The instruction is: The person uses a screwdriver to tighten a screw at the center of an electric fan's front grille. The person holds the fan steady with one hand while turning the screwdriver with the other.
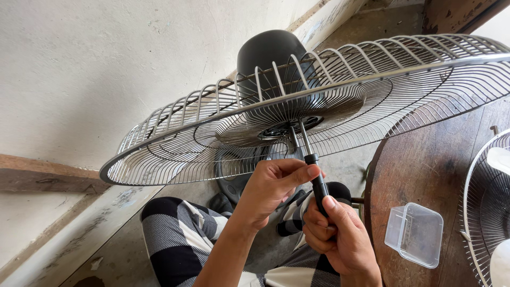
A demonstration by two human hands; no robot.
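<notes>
— What's the wall point(90, 69) like?
— Pale plaster, rough and a bit stained, lit by soft daylight. A worn wooden ledge point(42, 178) runs along it at the left.
— And the floor point(366, 26)?
— Bare grey concrete, dusty, with a paint-flecked skirting strip point(69, 247) where it meets the wall.
— Any furniture?
— A round dark wooden table point(425, 170) at the right, its top scuffed. A brown wooden panel point(457, 13), perhaps a door, stands in the far upper corner.
</notes>
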